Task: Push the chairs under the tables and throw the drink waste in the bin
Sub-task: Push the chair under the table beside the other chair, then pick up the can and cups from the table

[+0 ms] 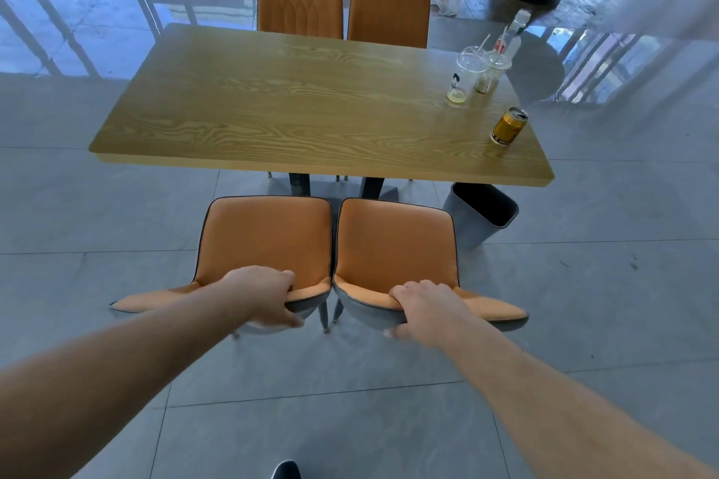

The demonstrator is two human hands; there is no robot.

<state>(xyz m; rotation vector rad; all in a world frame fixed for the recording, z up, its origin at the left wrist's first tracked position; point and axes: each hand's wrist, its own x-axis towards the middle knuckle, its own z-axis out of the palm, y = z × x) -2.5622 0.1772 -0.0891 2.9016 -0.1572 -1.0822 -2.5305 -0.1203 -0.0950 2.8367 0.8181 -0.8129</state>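
Chairs sit side by side just short of the bench (272, 109): left hand (264, 296) clenches the left chair (268, 233) backrest, right hand (424, 307) the right chair (393, 241); bench lies straight ahead.

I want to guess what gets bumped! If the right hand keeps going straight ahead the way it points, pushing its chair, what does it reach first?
Probably the table. The right hand grips the right chair, whose seat front would slide beneath the tabletop edge toward the dark table legs; depth is unclear.
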